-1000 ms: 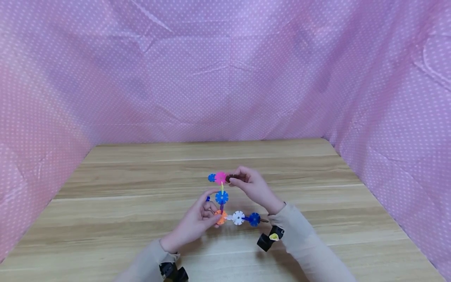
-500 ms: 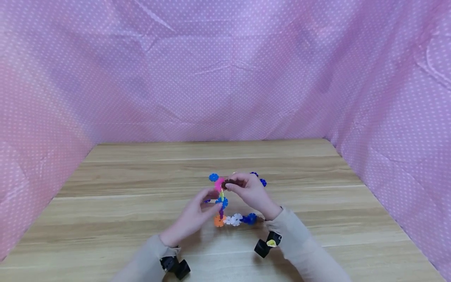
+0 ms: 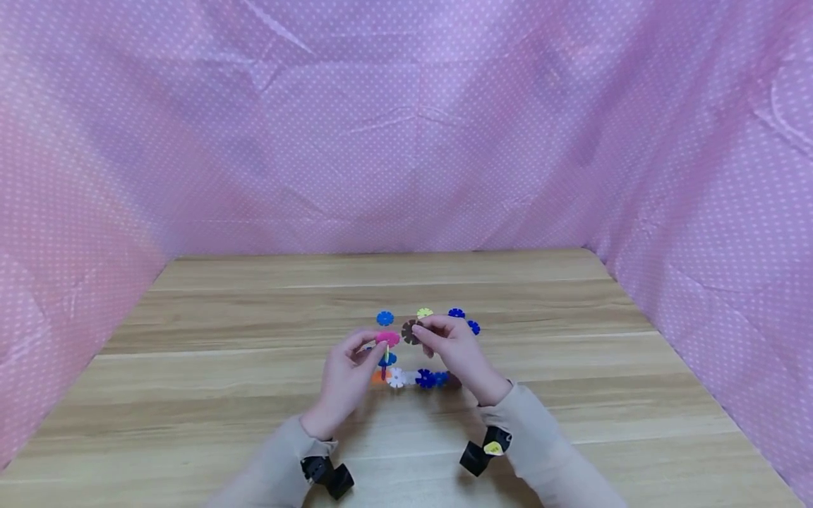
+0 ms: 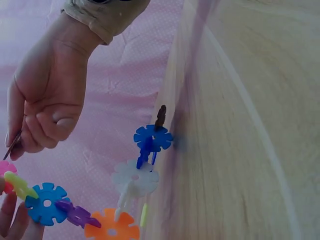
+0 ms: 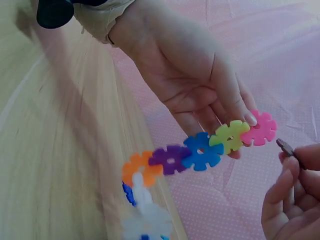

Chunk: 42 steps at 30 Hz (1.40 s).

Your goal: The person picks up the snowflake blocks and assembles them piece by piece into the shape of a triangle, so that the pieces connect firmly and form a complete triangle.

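My left hand (image 3: 343, 377) pinches the pink snowflake disc (image 5: 262, 128) at the upper end of a chain of slotted plastic discs. From it run a yellow-green disc (image 5: 230, 137), a blue disc (image 5: 201, 151), a purple disc (image 5: 170, 160) and an orange disc (image 5: 141, 167). Past the orange, the chain bends through white discs (image 4: 135, 177) and dark blue ones to a brown end piece (image 4: 160, 117). A separate brown disc (image 3: 409, 332) is pinched by my right hand (image 3: 460, 356), close to the pink disc but apart from it.
Behind the hands lie a loose blue disc (image 3: 384, 318), a pale yellow disc (image 3: 425, 312) and dark blue discs (image 3: 456, 312) on the wooden table (image 3: 254, 317). A pink dotted cloth (image 3: 406, 141) hangs around the table's back and sides.
My left hand has shifted its grip from the orange disc up the chain to the pink one. The brown disc has come away from beside the pink disc and turned its face forward.
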Each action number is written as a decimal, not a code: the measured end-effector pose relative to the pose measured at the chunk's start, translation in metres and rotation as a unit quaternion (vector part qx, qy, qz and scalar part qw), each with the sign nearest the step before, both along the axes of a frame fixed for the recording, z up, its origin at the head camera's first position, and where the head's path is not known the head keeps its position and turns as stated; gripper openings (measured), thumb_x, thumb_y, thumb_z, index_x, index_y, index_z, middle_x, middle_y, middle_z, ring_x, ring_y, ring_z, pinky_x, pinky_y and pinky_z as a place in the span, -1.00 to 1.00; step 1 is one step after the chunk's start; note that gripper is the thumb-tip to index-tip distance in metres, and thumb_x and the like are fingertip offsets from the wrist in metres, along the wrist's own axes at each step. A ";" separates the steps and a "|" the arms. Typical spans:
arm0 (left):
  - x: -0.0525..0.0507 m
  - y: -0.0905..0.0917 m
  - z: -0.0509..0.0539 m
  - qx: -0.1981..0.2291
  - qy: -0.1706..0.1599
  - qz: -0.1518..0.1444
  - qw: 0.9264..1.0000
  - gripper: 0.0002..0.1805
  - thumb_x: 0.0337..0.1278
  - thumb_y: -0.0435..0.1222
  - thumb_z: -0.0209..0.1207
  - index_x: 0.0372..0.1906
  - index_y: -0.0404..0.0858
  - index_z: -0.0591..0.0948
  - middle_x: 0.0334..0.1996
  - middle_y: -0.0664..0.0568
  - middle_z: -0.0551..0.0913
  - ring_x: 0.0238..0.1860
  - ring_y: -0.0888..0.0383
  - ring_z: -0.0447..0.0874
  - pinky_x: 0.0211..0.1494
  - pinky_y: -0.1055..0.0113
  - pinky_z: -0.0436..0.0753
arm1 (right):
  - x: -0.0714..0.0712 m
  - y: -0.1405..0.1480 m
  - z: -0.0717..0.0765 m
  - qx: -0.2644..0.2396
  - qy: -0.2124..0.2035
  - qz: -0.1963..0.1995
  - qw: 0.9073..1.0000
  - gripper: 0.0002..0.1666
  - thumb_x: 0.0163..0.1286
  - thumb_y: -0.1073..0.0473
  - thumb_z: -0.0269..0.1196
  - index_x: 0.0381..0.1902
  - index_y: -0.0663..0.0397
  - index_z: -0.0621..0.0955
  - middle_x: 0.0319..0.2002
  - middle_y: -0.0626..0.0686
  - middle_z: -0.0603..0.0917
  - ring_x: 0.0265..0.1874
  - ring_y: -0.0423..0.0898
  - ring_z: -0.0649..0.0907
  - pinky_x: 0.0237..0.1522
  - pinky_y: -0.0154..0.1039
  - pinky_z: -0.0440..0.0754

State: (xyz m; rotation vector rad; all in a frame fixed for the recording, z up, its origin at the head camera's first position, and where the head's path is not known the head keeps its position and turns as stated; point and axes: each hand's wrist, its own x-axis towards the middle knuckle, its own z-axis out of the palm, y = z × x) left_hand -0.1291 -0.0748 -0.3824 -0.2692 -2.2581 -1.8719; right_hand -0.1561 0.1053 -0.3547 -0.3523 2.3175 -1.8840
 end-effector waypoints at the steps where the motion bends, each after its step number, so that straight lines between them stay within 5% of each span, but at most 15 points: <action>1: 0.000 0.000 -0.001 0.000 0.011 0.002 1.000 -0.85 0.15 -0.45 0.20 -0.19 -0.27 0.69 -0.17 -0.04 0.68 -0.15 0.12 0.64 -0.04 0.41 0.64 | 0.000 0.001 0.000 0.001 -0.013 0.004 1.000 -0.76 0.41 0.23 0.12 -0.17 0.34 0.61 -0.53 -0.04 0.54 -0.54 -0.19 0.49 -0.41 -0.35 0.49; 8: -0.002 -0.004 -0.005 -0.048 0.072 0.010 0.996 -0.83 0.11 -0.44 0.24 -0.21 -0.19 0.71 -0.26 0.06 0.69 -0.24 0.18 0.65 -0.13 0.37 0.66 | 0.001 0.001 -0.001 -0.028 -0.058 0.042 0.997 -0.62 0.41 0.25 0.11 0.11 0.36 0.48 -0.58 -0.09 0.60 -0.60 -0.26 0.57 -0.44 -0.40 0.61; 14: -0.003 -0.008 -0.008 -0.101 0.113 -0.005 0.988 -0.78 0.09 -0.44 0.26 -0.17 -0.13 0.69 -0.26 0.14 0.68 -0.27 0.27 0.64 -0.15 0.42 0.66 | 0.003 -0.001 -0.007 -0.032 -0.061 0.027 0.997 -0.63 0.39 0.30 0.12 0.10 0.39 0.47 -0.57 -0.09 0.63 -0.58 -0.25 0.61 -0.39 -0.35 0.66; 21: -0.003 -0.010 -0.007 -0.154 0.211 -0.024 0.965 -0.74 0.01 -0.50 0.28 -0.16 -0.21 0.72 -0.33 0.06 0.68 -0.32 0.25 0.63 -0.24 0.42 0.66 | 0.007 -0.005 -0.009 -0.043 -0.061 0.032 0.997 -0.69 0.36 0.35 0.13 0.02 0.41 0.46 -0.58 -0.08 0.64 -0.61 -0.25 0.62 -0.46 -0.35 0.65; 31: -0.006 -0.010 -0.009 -0.163 0.322 -0.029 0.932 -0.75 -0.18 -0.60 0.34 -0.27 -0.38 0.74 -0.55 0.07 0.58 -0.57 0.33 0.36 -0.53 0.64 0.37 | 0.015 -0.010 -0.011 -0.062 -0.072 0.013 0.995 -0.76 0.34 0.42 0.11 -0.07 0.46 0.45 -0.61 -0.04 0.63 -0.65 -0.25 0.59 -0.52 -0.39 0.61; 42: -0.008 -0.011 -0.009 -0.159 0.358 -0.050 0.919 -0.70 -0.26 -0.69 0.31 -0.29 -0.41 0.73 -0.55 0.04 0.60 -0.61 0.32 0.34 -0.56 0.66 0.34 | 0.017 -0.014 -0.013 -0.083 -0.091 0.006 0.992 -0.79 0.34 0.43 0.11 -0.08 0.43 0.43 -0.63 -0.04 0.60 -0.67 -0.22 0.57 -0.52 -0.37 0.61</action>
